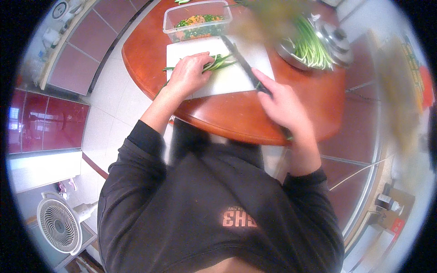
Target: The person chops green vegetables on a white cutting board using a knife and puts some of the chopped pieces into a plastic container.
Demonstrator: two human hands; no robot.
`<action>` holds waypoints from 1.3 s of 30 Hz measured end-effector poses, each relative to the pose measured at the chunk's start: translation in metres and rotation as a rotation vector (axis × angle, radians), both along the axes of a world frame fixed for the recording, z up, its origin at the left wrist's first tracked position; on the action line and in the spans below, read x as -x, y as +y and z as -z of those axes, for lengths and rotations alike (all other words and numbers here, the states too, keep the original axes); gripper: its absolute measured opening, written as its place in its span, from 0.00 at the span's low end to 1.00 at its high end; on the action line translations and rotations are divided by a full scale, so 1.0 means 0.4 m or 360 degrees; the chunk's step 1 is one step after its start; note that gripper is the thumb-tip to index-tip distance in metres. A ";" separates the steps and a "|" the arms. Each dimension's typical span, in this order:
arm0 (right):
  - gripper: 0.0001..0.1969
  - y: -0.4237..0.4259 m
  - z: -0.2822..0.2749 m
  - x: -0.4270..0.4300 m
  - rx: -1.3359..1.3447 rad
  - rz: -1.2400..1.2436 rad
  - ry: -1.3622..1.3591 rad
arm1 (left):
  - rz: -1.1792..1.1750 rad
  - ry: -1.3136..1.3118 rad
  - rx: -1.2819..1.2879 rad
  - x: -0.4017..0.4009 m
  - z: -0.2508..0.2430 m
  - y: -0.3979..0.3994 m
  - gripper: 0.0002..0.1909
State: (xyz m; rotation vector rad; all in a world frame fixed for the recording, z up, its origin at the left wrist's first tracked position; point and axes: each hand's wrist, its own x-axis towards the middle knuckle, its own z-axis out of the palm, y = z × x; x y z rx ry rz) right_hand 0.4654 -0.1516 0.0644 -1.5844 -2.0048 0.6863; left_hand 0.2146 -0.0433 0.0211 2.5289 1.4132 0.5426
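My left hand (192, 72) presses a small bunch of green scallions or chives (222, 62) onto a white cutting board (235, 80). A dark-bladed kitchen knife (243, 63) is in my right hand (280, 99), its blade slanting over the board just right of the cut ends, the index finger along its back. Behind the board stands a clear plastic container (197, 29) of chopped greens with orange and pinkish bits. More long green stalks (309, 47) lie in a metal bowl (288, 56) to the right.
A metal pot lid (336, 44) with a dark knob lies beside the bowl. The round-edged wooden table (232, 119) ends close to my body. A blurred yellowish shape (269, 20) hides part of the table's far side. A white fan (59, 223) stands at the lower left.
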 end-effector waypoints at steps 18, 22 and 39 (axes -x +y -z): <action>0.30 -0.011 -0.009 0.041 0.0105 -0.0069 -0.0237 | 0.0017 -0.0137 -0.0162 -0.007 0.051 -0.004 0.10; 0.29 -0.009 -0.015 0.038 0.0143 -0.0087 -0.0251 | 0.0010 -0.0157 -0.0182 -0.006 0.055 -0.001 0.10; 0.30 0.055 -0.011 0.102 0.0282 -0.0069 -0.0512 | -0.0071 -0.0190 -0.0118 -0.001 0.052 0.013 0.09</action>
